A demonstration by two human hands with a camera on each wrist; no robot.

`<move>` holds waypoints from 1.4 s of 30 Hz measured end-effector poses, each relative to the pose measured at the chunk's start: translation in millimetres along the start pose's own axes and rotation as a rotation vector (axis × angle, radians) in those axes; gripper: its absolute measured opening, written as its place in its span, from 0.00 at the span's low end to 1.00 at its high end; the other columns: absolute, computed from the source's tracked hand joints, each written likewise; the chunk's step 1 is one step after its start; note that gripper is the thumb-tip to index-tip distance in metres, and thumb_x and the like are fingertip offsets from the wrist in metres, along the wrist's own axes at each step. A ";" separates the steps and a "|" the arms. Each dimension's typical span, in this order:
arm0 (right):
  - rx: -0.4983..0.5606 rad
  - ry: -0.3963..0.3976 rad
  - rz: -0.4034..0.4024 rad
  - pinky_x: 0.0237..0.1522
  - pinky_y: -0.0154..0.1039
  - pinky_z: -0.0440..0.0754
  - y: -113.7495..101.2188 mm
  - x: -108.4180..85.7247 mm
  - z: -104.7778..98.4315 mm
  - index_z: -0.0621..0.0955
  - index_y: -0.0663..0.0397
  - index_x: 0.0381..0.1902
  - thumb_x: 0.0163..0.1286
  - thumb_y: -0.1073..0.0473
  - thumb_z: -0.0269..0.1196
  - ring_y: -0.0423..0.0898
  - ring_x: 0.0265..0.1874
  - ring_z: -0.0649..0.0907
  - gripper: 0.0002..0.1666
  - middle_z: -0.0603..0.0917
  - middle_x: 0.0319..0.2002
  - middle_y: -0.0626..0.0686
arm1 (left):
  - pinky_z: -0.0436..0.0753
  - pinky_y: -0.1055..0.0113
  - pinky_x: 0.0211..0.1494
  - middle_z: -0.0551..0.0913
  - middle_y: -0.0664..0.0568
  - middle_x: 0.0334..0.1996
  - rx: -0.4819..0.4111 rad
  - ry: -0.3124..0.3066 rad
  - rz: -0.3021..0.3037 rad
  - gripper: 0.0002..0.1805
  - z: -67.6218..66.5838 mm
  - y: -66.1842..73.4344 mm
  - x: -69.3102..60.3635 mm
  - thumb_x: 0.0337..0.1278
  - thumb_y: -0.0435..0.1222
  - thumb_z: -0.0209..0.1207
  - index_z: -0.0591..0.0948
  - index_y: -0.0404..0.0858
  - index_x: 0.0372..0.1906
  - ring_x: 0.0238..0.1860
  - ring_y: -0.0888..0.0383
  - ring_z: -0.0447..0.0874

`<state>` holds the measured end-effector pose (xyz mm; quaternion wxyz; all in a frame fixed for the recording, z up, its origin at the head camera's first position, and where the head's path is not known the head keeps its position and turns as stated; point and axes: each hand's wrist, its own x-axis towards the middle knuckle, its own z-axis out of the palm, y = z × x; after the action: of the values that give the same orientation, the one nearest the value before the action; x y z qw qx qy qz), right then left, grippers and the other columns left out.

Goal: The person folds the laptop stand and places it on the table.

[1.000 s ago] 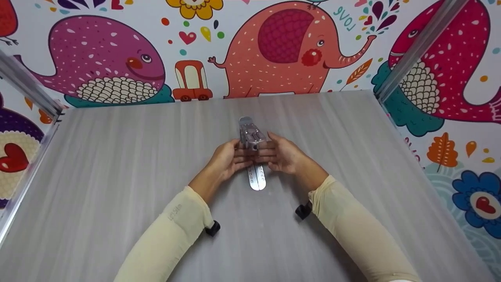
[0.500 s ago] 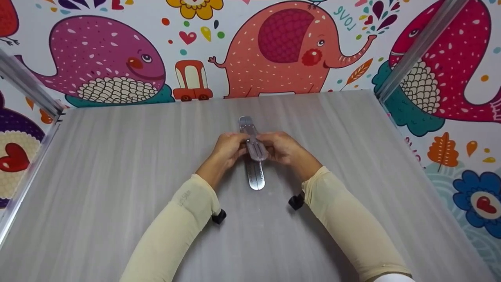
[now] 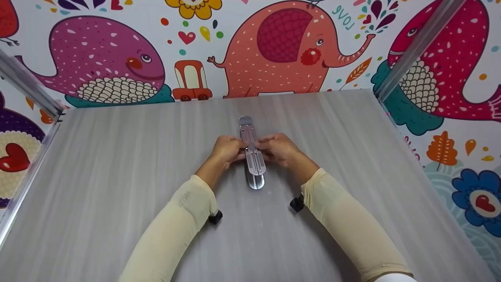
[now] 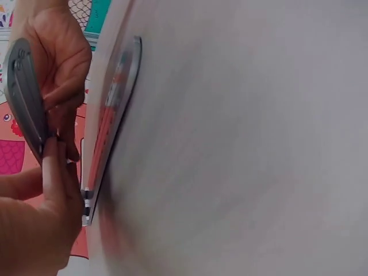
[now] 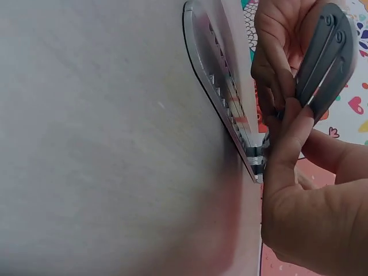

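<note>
A silver folding laptop stand (image 3: 247,135) lies lengthwise on the table, in front of both hands. Its upper half (image 5: 330,57) is slotted and tilts up from the hinge at the far end. Beneath it the notched lower half (image 4: 118,115) rests on the tabletop. My left hand (image 3: 227,149) grips the left edge of the upper half, thumb on top. From the other side my right hand (image 3: 282,149) pinches the right edge. Some fingertips are hidden under the metal.
The grey wood-grain table (image 3: 129,188) surrounds the stand. A printed cartoon wall (image 3: 282,78) rises along the far edge. Metal posts (image 3: 407,58) stand at the far corners, and small black wrist cameras (image 3: 298,203) hang below the sleeves.
The stand's upper half has swung down toward its lower half. Both hands have gone from straight fingers beneath it to gripping its edges. The lower half has stayed in place.
</note>
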<state>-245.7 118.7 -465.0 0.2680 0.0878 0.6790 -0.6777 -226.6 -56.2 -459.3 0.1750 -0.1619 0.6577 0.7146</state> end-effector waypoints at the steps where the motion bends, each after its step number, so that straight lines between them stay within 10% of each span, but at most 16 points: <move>1: -0.028 0.002 -0.011 0.34 0.32 0.84 0.4 -0.4 0.2 0.81 0.66 0.58 0.70 0.67 0.65 0.39 0.32 0.85 0.20 0.88 0.34 0.48 | 0.88 0.69 0.38 0.85 0.47 0.35 0.046 0.013 0.004 0.12 -0.6 0.0 0.2 0.66 0.26 0.57 0.81 0.25 0.51 0.32 0.60 0.86; 9: -0.519 0.077 -0.254 0.29 0.36 0.89 7.4 -5.3 3.2 0.87 0.66 0.47 0.65 0.67 0.69 0.43 0.26 0.89 0.13 0.91 0.36 0.58 | 0.85 0.71 0.26 0.82 0.49 0.27 0.465 0.107 0.103 0.05 0.6 -6.3 1.4 0.62 0.28 0.64 0.86 0.29 0.39 0.21 0.62 0.83; 14: -0.861 0.044 -0.426 0.26 0.32 0.84 8.5 -15.7 1.3 0.87 0.64 0.46 0.65 0.63 0.71 0.42 0.24 0.87 0.13 0.91 0.33 0.58 | 0.81 0.70 0.25 0.84 0.48 0.25 0.735 0.110 0.308 0.03 1.6 -11.4 -6.8 0.59 0.29 0.66 0.87 0.31 0.34 0.21 0.61 0.79; 19: -1.104 -0.084 -0.614 0.36 0.39 0.83 13.1 -35.0 -6.9 0.84 0.60 0.52 0.64 0.54 0.73 0.45 0.33 0.85 0.22 0.90 0.36 0.54 | 0.81 0.54 0.34 0.86 0.44 0.32 1.142 0.044 0.564 0.10 3.5 -16.3 -37.3 0.56 0.36 0.69 0.86 0.36 0.40 0.33 0.49 0.81; 24: -1.343 -0.151 -0.766 0.47 0.51 0.84 28.7 -60.3 -12.9 0.76 0.57 0.66 0.59 0.37 0.74 0.52 0.47 0.85 0.45 0.88 0.49 0.53 | 0.77 0.35 0.50 0.86 0.40 0.47 1.421 -0.032 0.645 0.29 7.6 -32.3 -75.9 0.58 0.49 0.68 0.80 0.39 0.61 0.48 0.38 0.81; 29: -1.635 -0.008 -0.998 0.42 0.52 0.84 50.7 -71.8 -11.7 0.78 0.61 0.65 0.62 0.32 0.68 0.53 0.49 0.84 0.46 0.88 0.52 0.54 | 0.64 0.21 0.62 0.85 0.44 0.56 1.574 0.078 0.700 0.34 14.4 -53.4 -90.7 0.57 0.54 0.68 0.81 0.40 0.64 0.58 0.37 0.79; 35: -1.716 0.172 -1.217 0.37 0.42 0.84 66.5 -67.2 -7.5 0.84 0.60 0.55 0.62 0.48 0.72 0.49 0.42 0.83 0.28 0.89 0.44 0.52 | 0.69 0.24 0.61 0.89 0.45 0.46 1.662 0.297 0.874 0.31 22.5 -72.8 -88.1 0.59 0.58 0.60 0.86 0.39 0.57 0.50 0.43 0.83; 42: -1.746 0.269 -1.233 0.33 0.43 0.82 64.0 -59.3 -5.1 0.86 0.56 0.52 0.62 0.51 0.70 0.48 0.40 0.84 0.22 0.90 0.42 0.50 | 0.66 0.20 0.61 0.89 0.46 0.39 1.628 0.275 0.920 0.20 15.5 -65.9 -73.1 0.61 0.46 0.61 0.88 0.40 0.52 0.50 0.41 0.83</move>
<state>-166.2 142.3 -492.5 -0.2264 -0.4175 0.8792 0.0380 -131.3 -38.5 -482.5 -0.1438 0.2025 0.9686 0.0092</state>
